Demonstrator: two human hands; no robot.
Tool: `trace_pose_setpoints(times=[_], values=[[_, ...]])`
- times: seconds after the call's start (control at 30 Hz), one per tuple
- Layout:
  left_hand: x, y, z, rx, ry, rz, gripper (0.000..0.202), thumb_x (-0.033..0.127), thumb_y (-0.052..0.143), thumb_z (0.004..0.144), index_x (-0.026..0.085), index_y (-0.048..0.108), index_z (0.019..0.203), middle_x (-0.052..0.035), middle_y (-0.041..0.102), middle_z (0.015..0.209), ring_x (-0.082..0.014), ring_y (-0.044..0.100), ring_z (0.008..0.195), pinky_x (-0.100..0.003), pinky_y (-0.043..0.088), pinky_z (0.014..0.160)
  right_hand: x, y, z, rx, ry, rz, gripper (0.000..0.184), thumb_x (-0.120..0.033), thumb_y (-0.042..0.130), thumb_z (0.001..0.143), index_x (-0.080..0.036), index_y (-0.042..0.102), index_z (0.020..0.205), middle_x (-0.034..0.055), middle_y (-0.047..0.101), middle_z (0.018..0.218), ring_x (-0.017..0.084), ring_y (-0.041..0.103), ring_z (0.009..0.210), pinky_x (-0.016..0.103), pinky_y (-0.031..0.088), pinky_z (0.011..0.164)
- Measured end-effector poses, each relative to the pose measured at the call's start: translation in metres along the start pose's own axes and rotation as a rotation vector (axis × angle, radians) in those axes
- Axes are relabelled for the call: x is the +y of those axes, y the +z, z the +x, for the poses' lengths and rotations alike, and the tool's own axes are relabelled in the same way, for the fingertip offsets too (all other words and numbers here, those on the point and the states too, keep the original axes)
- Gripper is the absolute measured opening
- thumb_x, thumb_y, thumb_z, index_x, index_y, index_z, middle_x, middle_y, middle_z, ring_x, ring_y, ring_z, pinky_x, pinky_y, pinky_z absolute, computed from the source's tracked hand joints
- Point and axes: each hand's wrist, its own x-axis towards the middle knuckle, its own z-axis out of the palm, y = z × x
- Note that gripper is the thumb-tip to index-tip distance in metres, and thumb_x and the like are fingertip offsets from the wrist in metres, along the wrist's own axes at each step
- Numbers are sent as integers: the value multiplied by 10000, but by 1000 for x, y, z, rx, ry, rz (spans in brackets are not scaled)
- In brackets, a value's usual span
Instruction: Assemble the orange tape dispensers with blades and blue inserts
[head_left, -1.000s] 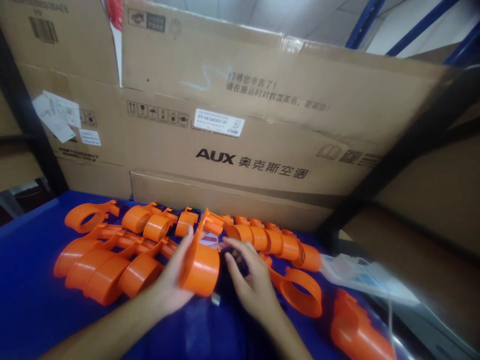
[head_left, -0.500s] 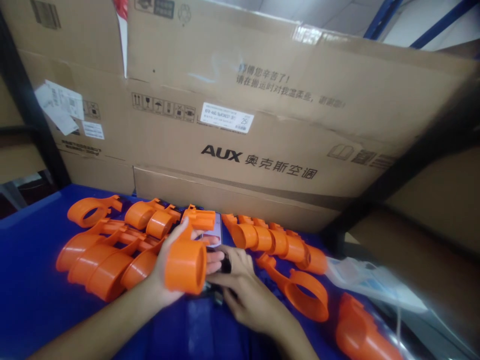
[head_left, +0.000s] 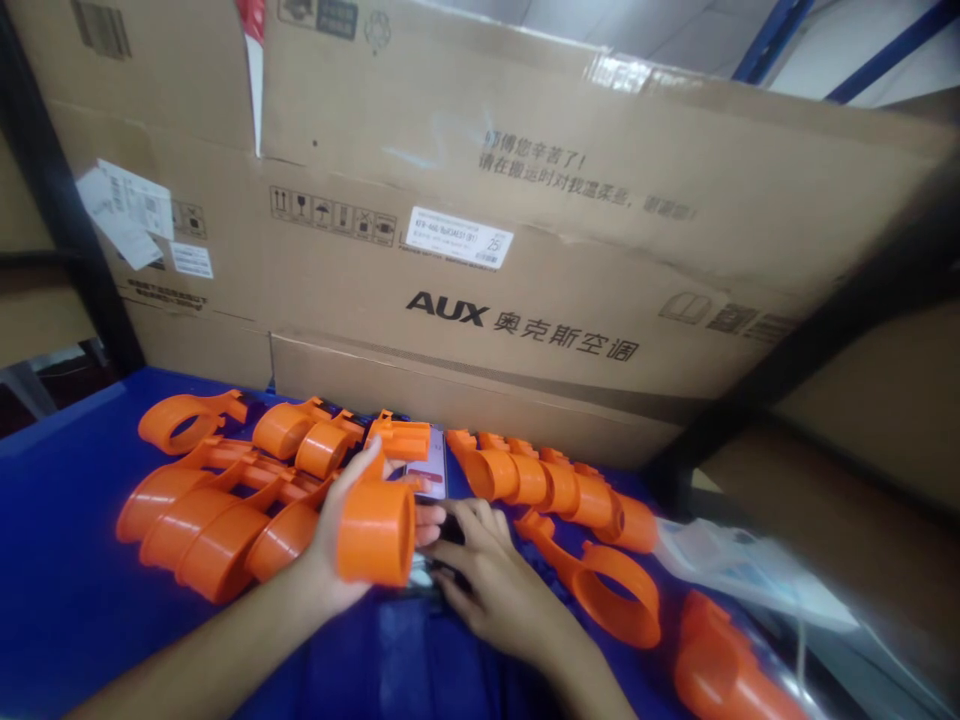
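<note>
While the left hand grasps an orange ring, its band lies against the palm, with the thumb up beside the stem and the far fingers reaching out past the band. The grip looks more cradling than clenched, I'd say, since the band is broad enough to sit in the palm and leave those fingertips free. The ring's rim faces the right hand, which sits low just beside it, fingers bent down over something dark. Whether they pinch that or merely touch it, I can't tell from here; the knuckles hide it. Just below the gap between the hands there's a pale bit, too blurred to name.

Beyond the grip, a phone lies partly behind the held ring's bar end, its screen up, presumably so it can be read from where the person is. Left of the grip, a row of rings nests band against band, stems pointing away, probably to save room on the blue table. Another row runs off beyond the right hand, lined up likewise, and nearer that wrist a loose ring lies apart, its opening showing.
</note>
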Motion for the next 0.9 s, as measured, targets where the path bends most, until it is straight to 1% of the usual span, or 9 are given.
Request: trace_pose_setpoints(times=[0.1,0.17,0.3,0.4,0.47,0.6,0.67,0.77,0.9], values=[[-1,0,0,-4,2,4,338,496,623,903,165,619,976,-86,764,790,-295,774,643,-409,637,602,1,2,0,1,-15,-8,459,-221,667,904,-391,634,1329,74,550,1335,307,495,1174,452,466,962],[-1,-1,0,-5,6,9,333,492,632,898,165,614,963,-91,768,804,-297,776,651,-412,639,607,2,3,1,-6,-25,-2,443,-241,678,903,-388,642,1320,71,549,1340,308,493,1176,452,464,964],[0,-1,1,14,24,28,332,493,613,909,164,611,957,-97,767,803,-301,776,654,-411,640,594,4,4,2,-8,-22,14,321,-275,672,917,-346,704,1229,74,564,1298,299,491,1168,443,459,961],[1,0,1,36,6,41,333,488,570,934,163,614,990,-95,765,783,-297,774,639,-405,639,579,4,4,2,-8,-20,32,247,-254,664,922,-325,735,1147,72,579,1237,286,496,1148,435,453,965],[1,0,1,53,0,41,332,483,554,942,164,613,1010,-91,766,768,-294,773,627,-399,639,566,3,4,1,-14,-22,45,215,-243,658,925,-315,744,1109,70,576,1231,282,496,1141,436,448,968],[0,1,0,71,10,53,340,493,564,935,167,607,1021,-87,768,743,-294,763,584,-386,627,514,2,4,1,-29,-32,62,269,-250,651,932,-319,713,1185,72,551,1286,283,481,1167,431,445,976],[0,1,0,73,8,61,337,493,565,936,167,604,1013,-88,770,744,-291,759,571,-383,623,504,3,5,1,-40,-36,71,263,-270,649,936,-321,712,1186,72,542,1298,286,474,1179,429,444,978],[0,1,-1,91,3,60,333,494,555,941,167,601,987,-88,772,750,-286,763,585,-385,630,526,3,7,2,-63,-23,95,183,-295,668,927,-296,737,1096,72,537,1292,290,465,1183,430,435,982],[-1,2,0,105,7,66,348,499,558,938,158,608,986,-87,767,736,-276,755,562,-382,629,528,2,10,3,-79,13,124,120,-274,685,913,-261,718,1027,69,544,1240,283,460,1169,426,416,992]])
